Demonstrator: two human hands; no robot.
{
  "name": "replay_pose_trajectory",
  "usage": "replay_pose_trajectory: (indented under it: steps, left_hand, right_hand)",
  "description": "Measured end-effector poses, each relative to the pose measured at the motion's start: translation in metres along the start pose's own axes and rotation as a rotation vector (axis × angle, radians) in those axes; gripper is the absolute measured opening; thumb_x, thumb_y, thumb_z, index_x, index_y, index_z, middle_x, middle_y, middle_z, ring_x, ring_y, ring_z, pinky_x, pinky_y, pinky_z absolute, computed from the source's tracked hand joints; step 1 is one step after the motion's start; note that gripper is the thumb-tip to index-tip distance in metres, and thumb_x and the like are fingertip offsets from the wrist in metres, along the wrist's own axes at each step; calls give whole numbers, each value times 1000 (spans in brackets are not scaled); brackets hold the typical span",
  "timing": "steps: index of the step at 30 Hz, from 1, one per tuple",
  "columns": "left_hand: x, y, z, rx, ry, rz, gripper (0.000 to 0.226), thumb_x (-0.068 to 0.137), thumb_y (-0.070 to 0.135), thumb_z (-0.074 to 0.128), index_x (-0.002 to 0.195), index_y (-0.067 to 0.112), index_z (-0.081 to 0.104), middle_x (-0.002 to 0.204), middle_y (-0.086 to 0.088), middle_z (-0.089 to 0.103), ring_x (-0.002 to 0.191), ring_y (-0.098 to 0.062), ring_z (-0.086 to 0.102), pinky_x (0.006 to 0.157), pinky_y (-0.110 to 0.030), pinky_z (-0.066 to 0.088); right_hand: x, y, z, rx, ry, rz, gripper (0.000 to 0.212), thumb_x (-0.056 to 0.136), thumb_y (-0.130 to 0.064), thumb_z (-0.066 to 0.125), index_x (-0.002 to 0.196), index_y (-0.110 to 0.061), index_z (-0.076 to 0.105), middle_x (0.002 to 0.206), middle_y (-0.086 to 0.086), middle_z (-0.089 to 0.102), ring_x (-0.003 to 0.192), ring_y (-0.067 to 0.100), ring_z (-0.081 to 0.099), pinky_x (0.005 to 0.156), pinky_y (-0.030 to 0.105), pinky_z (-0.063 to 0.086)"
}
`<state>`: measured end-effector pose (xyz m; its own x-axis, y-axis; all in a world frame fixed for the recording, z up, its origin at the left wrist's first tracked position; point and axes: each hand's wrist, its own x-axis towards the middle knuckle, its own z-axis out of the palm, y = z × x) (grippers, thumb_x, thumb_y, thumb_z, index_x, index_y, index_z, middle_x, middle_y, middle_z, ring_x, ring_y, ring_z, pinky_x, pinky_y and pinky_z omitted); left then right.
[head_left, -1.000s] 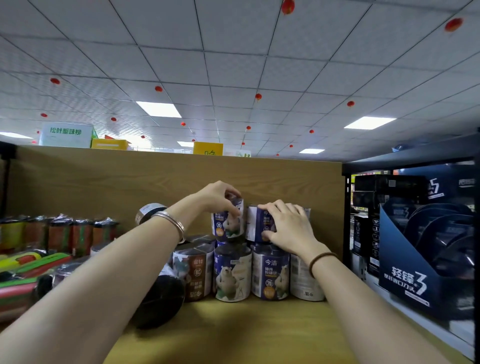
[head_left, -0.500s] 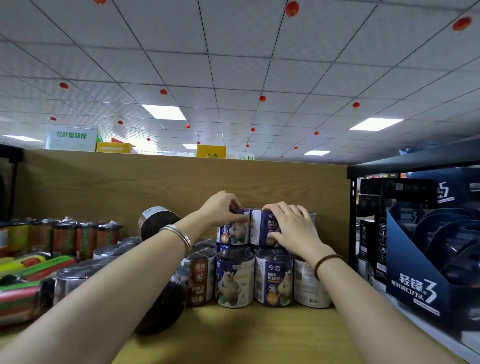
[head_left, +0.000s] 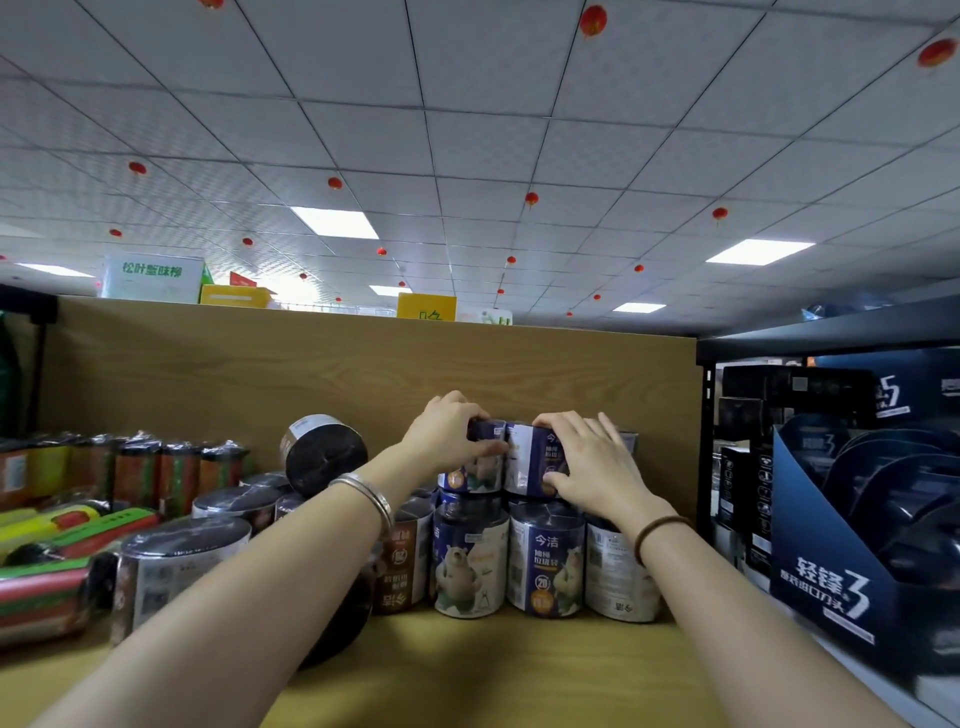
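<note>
The left hand (head_left: 447, 441) grasps the left navy roll (head_left: 475, 475) and the right hand (head_left: 587, 467) the right navy roll (head_left: 530, 462), now pressed together between them atop the bottom rolls (head_left: 470, 561), so the stacking looks nearly settled.

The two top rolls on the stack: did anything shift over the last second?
The left hand settled the upper left roll slightly down, level against the upper right roll. The right hand kept gripping that one; the bottom rolls stayed put.
</note>
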<state>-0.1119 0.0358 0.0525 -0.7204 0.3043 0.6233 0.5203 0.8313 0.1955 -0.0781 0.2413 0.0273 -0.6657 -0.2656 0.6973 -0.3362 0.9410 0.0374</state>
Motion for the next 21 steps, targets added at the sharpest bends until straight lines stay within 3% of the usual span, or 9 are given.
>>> replay_pose_trajectory:
  steps: [3,6,14,21]
  left_hand:
    - [-7,1,-15,188,-89,30,74,81,61,58,143,26,38,141,-6,45,133,-29,32,106,-49,31]
    - [-18,-6,-34,232,-97,36,85,80,63,55,149,27,21,152,-5,34,142,-28,22,111,-54,21]
    - [-49,-68,-94,83,-50,-92,79,77,63,60,143,26,37,146,-6,45,135,-27,38,108,-53,34]
    - [-65,-107,-111,31,-97,-156,56,91,53,48,137,20,48,145,-7,46,135,-28,38,112,-43,29]
  right_hand:
    - [1,-3,-2,27,7,17,58,82,-38,62,134,-32,37,140,-7,44,134,17,34,118,45,3]
    - [6,-13,-3,42,48,18,57,85,-39,58,137,-32,37,142,-5,44,136,17,31,118,44,4]
    - [22,-68,10,82,50,-24,59,85,-43,58,139,-31,36,144,-4,42,137,17,31,117,42,7]
    - [35,-108,22,22,16,45,70,83,-45,62,143,-30,30,145,-2,41,136,19,32,116,41,16]
